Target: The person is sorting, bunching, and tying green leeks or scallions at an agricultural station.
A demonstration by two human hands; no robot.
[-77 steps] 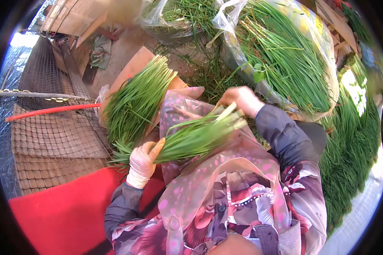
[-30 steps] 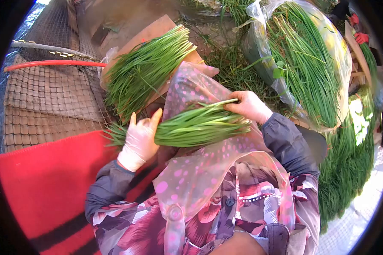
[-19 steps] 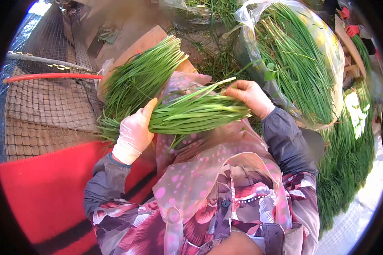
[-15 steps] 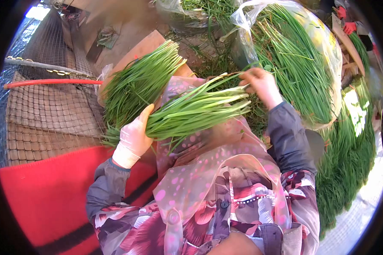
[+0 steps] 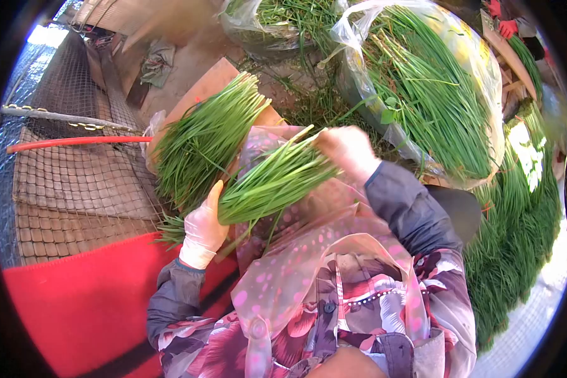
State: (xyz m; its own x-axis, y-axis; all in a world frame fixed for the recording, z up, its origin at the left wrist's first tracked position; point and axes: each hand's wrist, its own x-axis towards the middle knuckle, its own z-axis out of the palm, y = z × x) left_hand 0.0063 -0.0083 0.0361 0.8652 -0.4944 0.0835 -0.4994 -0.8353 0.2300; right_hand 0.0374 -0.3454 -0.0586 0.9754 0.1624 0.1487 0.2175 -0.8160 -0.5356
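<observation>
A bunch of chives [image 5: 277, 179] lies across my lap, its pale stem ends pointing up and right. My left hand [image 5: 206, 220], in a thin whitish glove, is wrapped around the leafy end with the thumb on top. At the stem ends is my right hand [image 5: 348, 151], blurred, its fingers closed on the stems. Just beyond my left hand, a larger pile of chives [image 5: 201, 142] rests on a tan board [image 5: 217, 74]. Beneath the held bunch spreads a clear pink-dotted apron [image 5: 296, 268].
An open plastic bag [image 5: 494, 120] full of chives stands right of my right hand. Behind it sits another bag [image 5: 258, 31]. More chives [image 5: 510, 252] cover the ground at right. A red cloth [image 5: 101, 296] and netting [image 5: 88, 189] lie left. A person's red-gloved hand [image 5: 508, 28] shows top right.
My right hand has moved left and slightly down, onto the stem ends. My left hand and the bunch have shifted a little lower in view.
</observation>
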